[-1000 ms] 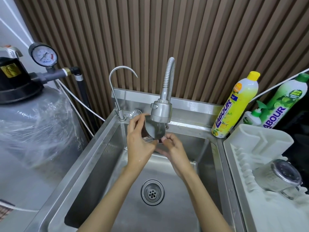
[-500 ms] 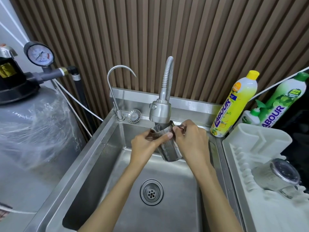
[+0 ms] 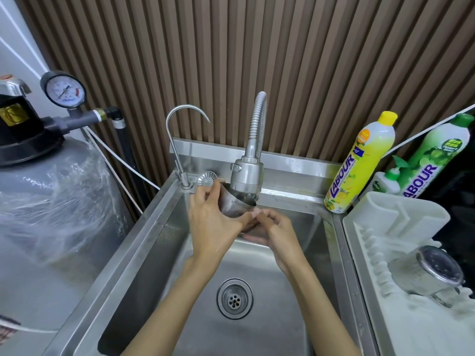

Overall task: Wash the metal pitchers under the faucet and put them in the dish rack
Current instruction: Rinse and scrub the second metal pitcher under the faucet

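Nearest is the drain (image 3: 234,298), in the bottom of the steel sink (image 3: 154,253), and two bare forearms reach over it from below. Above the drain the two hands meet. The left hand (image 3: 210,222) has its grip closed around the side of a metal pitcher (image 3: 235,205), with the thumb on the near wall and the fingers at the rim. The right hand (image 3: 277,235) has its fingers curled at the lower end of the same pitcher, so its grip is also closed on it. The pitcher is tilted and its upper part is just under the faucet (image 3: 246,173), touching or almost touching the spray head; I cannot tell which.

To the right of the sink stands a white dish rack (image 3: 385,214), and a second metal pitcher (image 3: 421,273) lies in it on its side.

Behind the hands, on the sink ledge, are a round strainer (image 3: 206,178) and a thin curved tap (image 3: 177,140). A yellow bottle (image 3: 359,163), a small pump bottle (image 3: 388,181) and a green bottle (image 3: 437,155) stand in the right corner. On the left is a grey tank (image 3: 46,201) with a pressure gauge (image 3: 63,89). Farthest is the slatted wall (image 3: 282,60).
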`<state>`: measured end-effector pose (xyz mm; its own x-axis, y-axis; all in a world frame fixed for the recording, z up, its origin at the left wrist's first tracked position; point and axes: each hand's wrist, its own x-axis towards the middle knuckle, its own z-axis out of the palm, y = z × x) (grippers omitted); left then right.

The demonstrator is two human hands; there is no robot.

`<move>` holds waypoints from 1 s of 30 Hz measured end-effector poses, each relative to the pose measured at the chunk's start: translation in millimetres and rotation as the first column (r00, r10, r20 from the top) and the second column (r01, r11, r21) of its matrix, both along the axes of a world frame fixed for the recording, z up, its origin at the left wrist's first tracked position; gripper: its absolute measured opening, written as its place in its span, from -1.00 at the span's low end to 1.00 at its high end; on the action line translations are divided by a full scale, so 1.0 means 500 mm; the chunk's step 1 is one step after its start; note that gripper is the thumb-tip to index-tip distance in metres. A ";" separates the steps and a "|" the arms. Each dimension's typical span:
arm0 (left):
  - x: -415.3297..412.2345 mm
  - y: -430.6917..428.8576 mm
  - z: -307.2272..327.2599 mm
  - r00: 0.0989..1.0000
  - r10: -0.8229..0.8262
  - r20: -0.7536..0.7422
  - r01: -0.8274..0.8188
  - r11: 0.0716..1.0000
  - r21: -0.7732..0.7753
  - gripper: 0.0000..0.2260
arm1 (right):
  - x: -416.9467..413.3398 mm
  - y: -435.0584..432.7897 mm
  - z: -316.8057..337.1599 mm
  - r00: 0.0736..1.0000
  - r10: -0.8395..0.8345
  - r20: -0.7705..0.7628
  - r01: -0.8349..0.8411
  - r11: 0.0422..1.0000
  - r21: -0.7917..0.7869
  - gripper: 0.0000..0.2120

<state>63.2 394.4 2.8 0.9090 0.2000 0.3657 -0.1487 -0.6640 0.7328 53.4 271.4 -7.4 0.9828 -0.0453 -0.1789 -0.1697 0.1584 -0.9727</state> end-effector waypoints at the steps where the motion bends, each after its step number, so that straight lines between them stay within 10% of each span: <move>1: 0.000 -0.002 0.001 0.999 0.011 -0.054 -0.011 1.000 0.004 -0.29 | -0.001 -0.004 0.008 1.000 -0.028 -0.013 0.027 0.998 -0.061 -0.82; 4: -0.004 -0.004 -0.001 0.982 -0.056 -0.182 0.031 0.990 -0.140 -0.42 | 0.001 -0.017 0.042 0.992 -0.127 0.014 0.121 0.894 -0.432 -0.82; 9: 0.002 -0.015 -0.029 0.912 -0.310 -0.268 0.176 0.887 -0.426 -0.48 | -0.017 -0.014 0.114 0.967 -0.110 0.232 0.256 0.433 -0.864 -0.77; 12: 0.017 -0.029 -0.038 0.920 -0.345 -0.185 0.181 0.793 -0.581 -0.39 | -0.015 -0.012 0.111 0.953 -0.104 0.283 0.296 0.508 -0.809 -0.87; 15: 0.027 -0.031 -0.036 0.960 -0.275 -0.048 0.181 0.744 -0.643 -0.33 | -0.002 -0.010 0.067 0.959 -0.130 0.253 0.255 0.786 -0.563 -0.94; 18: 0.027 -0.018 -0.026 0.978 -0.201 0.061 0.207 0.872 -0.444 -0.26 | 0.005 -0.003 0.018 0.993 -0.090 0.075 0.097 0.992 -0.085 -0.81; 21: 0.015 -0.010 -0.019 0.996 -0.071 0.054 0.080 0.982 -0.173 -0.16 | 0.003 0.000 -0.004 1.000 0.006 -0.011 -0.004 0.990 0.140 -0.80; 26: 0.000 -0.009 -0.019 0.993 0.027 -0.118 -0.042 0.991 -0.126 -0.13 | 0.001 -0.016 0.028 0.995 -0.091 -0.045 0.076 0.962 -0.262 -0.82; 30: -0.004 -0.023 -0.017 0.950 -0.131 -0.283 0.023 0.935 -0.353 -0.56 | -0.006 -0.026 0.092 0.988 -0.115 0.102 0.150 0.585 -0.797 -0.75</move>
<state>61.0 383.0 -5.7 0.9820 0.1887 -0.0019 0.0710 -0.3605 0.9300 50.6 258.2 38.7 0.9585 -0.2834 0.0297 -0.1753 -0.6686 -0.7226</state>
